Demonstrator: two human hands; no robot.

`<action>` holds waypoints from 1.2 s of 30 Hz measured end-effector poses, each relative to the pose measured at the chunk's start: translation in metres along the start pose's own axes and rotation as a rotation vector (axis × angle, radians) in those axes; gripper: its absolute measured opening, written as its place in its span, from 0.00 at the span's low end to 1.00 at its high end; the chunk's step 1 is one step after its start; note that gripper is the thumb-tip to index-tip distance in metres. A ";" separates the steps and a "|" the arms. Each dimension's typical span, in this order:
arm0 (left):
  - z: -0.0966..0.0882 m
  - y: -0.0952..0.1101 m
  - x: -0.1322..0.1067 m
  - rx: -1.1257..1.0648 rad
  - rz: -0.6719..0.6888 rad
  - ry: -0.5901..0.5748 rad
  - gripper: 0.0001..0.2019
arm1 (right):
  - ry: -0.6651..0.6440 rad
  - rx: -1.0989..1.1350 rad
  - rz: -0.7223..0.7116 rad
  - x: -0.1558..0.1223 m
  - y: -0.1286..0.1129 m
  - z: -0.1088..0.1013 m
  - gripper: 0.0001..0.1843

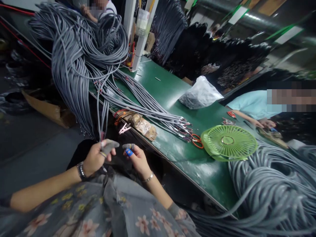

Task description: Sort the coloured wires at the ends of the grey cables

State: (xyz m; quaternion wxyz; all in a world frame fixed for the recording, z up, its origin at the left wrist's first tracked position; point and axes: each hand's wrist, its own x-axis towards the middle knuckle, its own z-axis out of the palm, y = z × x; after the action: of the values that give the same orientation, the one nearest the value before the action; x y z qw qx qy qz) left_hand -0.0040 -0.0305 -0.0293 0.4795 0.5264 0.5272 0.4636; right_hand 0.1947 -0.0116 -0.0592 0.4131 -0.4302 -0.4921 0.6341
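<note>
My left hand (96,157) is closed in a pinch on the lower ends of a few grey cables (101,115) that hang down from the big grey cable bundle (79,52). Grey cloth covers its thumb tip. My right hand (137,158) is just to the right, fingers curled, with grey cloth and a blue band on one fingertip. What it holds, if anything, I cannot make out. Both hands hover over my lap, in front of the green table (172,95).
On the table lie more grey cables with stripped ends (158,113), orange scissors (197,140), a green fan (229,142), a clear plastic bag (200,93), and a taped brown block (142,124). Another grey cable heap (271,187) sits at right. A person in light blue (254,105) works opposite.
</note>
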 end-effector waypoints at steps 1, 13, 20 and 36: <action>-0.003 0.001 -0.001 -0.065 -0.016 0.097 0.17 | -0.033 0.000 0.021 0.000 0.003 0.002 0.22; -0.016 0.000 -0.011 -0.214 -0.080 0.189 0.16 | -0.421 -0.887 0.210 0.064 0.076 0.034 0.09; -0.021 -0.012 -0.006 -0.038 -0.162 -0.014 0.14 | -0.314 -0.648 -0.033 0.037 0.038 0.015 0.10; -0.024 0.001 0.005 -0.085 -0.124 -0.212 0.14 | -0.061 -0.047 -0.074 0.028 -0.015 0.039 0.17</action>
State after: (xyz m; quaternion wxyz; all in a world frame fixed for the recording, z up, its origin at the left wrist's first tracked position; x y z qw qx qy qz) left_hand -0.0275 -0.0247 -0.0262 0.5821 0.5181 0.4851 0.3967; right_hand 0.1513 0.0072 -0.0428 0.4109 -0.4016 -0.5350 0.6195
